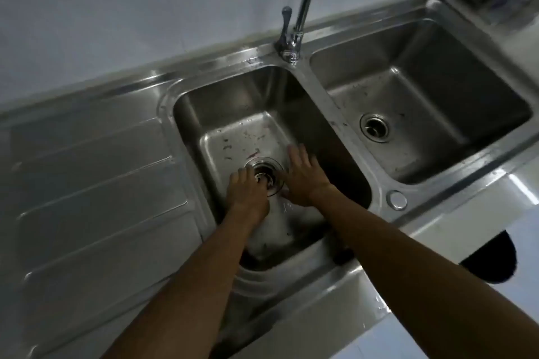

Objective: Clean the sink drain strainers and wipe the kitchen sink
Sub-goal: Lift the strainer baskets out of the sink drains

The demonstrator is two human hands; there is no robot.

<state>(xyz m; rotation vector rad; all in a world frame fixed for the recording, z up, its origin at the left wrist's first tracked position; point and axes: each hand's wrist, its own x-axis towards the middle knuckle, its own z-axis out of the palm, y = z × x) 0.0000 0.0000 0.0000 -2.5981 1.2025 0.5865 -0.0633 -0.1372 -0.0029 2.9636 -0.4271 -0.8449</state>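
1. Two hands work in the left basin: the left hand holds its grip pinched on the drain strainer.
2. Just right, the right hand lies flat, fingers spread.
3. Far right, the right basin's drain sits uncovered.

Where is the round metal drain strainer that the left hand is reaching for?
In the head view, the round metal drain strainer sits in the floor of the left steel basin, between the left hand and the right hand.
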